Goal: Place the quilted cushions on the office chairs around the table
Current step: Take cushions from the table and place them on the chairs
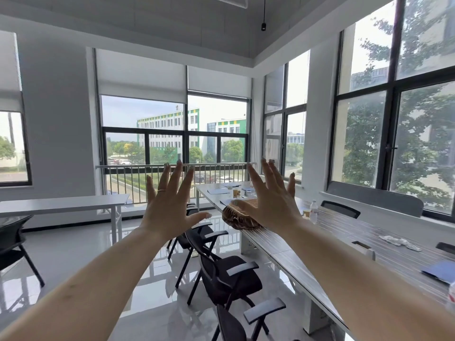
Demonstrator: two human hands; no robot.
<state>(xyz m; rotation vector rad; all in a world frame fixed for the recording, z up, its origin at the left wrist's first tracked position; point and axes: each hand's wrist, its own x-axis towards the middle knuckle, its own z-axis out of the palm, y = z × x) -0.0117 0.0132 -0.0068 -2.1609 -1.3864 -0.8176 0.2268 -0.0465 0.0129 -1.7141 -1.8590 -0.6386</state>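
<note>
both hands raised, fingers spread wide, holding nothing: left hand (170, 205), right hand (273, 200). brown quilted cushions (240, 216) stacked on near edge of long bench (332, 244), partly behind right hand. black office chairs (226, 276) along bench, seats bare.

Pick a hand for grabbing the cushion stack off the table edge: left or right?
Right, probably. The right hand is raised, fingers spread, directly in front of the brown cushion stack on the long table. The left hand, also open and empty, is over the chairs, off to the side.
</note>
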